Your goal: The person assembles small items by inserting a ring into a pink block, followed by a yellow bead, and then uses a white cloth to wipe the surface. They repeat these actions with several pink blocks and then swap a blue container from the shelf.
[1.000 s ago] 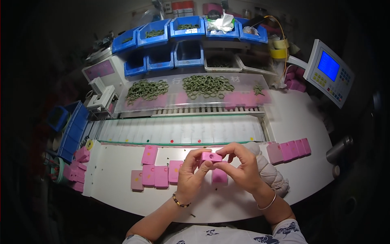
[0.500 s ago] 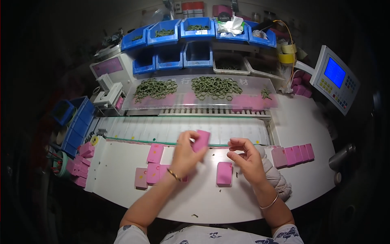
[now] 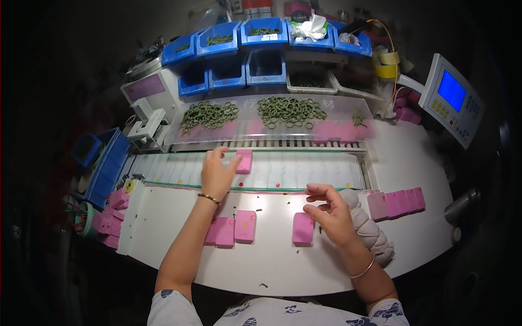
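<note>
My left hand [image 3: 217, 173] reaches over the white segmented conveyor [image 3: 310, 169], its fingers spread. A pink block [image 3: 244, 162] rests on that conveyor just right of my left thumb, at or very near its tip. My right hand [image 3: 329, 215] hovers above the table's right half, thumb and fingers apart with nothing between them. Below and left of it, another pink block [image 3: 303, 229] lies on the white table [image 3: 272, 266]. Several more pink blocks, among them one with a yellow dot [image 3: 245, 226], sit side by side near my left forearm, which partly hides them.
Beyond the conveyor, a clear tray [image 3: 247, 127] holds two piles of green rings [image 3: 291, 112]. Blue bins [image 3: 265, 33] stand behind it. A pink block row [image 3: 403, 203] and a bundled pale cloth [image 3: 370, 231] are at right, below a control panel [image 3: 451, 98]. Stacked pink blocks [image 3: 111, 223] stand left.
My left hand has moved left and farther away, and its fingers have opened. The pink block it held now sits on the conveyor. My right hand has hardly moved.
</note>
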Tool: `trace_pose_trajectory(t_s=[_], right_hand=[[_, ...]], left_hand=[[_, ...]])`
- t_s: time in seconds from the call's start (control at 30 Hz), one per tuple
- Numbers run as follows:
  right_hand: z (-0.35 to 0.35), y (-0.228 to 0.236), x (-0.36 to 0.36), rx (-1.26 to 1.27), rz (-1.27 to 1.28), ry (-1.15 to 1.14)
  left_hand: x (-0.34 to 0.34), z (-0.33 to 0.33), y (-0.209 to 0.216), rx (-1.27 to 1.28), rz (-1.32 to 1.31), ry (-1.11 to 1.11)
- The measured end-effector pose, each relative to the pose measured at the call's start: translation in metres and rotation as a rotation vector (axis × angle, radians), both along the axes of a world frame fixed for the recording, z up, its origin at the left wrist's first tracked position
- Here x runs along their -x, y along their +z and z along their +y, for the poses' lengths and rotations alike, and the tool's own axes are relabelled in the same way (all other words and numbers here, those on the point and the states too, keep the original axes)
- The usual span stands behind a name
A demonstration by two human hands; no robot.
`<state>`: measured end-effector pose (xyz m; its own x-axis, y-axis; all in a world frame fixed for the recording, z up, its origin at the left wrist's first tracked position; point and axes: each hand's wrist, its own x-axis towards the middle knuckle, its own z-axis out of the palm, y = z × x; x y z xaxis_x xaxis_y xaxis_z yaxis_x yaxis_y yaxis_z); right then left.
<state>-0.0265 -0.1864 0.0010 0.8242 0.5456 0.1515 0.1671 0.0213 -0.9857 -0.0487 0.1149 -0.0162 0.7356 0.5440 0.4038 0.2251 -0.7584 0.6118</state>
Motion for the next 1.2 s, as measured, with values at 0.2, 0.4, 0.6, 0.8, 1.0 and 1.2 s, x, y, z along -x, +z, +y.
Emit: trace_pose_trajectory(t_s=[0.2, 0.4, 0.6, 0.8, 1.0, 1.2], right_hand=[[-0.002, 0.010, 0.003, -0.032, 0.003, -0.011], [0.004, 0.012, 0.009, -0.033, -0.017, 0.028], [0.008, 0.007, 0.011, -0.009, 0.001, 0.084], [0.007, 0.015, 0.013, -0.106, 0.126, 0.262], [-0.014, 0.022, -0.010, -0.034, -0.307, 0.225], [-0.022, 0.026, -0.015, -0.142, -0.012, 0.228]], left_hand=[[0.065, 0.023, 0.038, 0.192, 0.345, -0.019], [0.096, 0.005, 0.024, -0.066, 0.609, -0.105], [0.086, -0.051, 0.034, 0.226, 0.121, -0.440], [0.065, -0.122, 0.042, 0.360, -0.107, -0.899], [0.044, -0.126, 0.042, 0.421, -0.003, -1.011], [0.042, -0.124, 0.033, 1.088, -0.097, -0.976]])
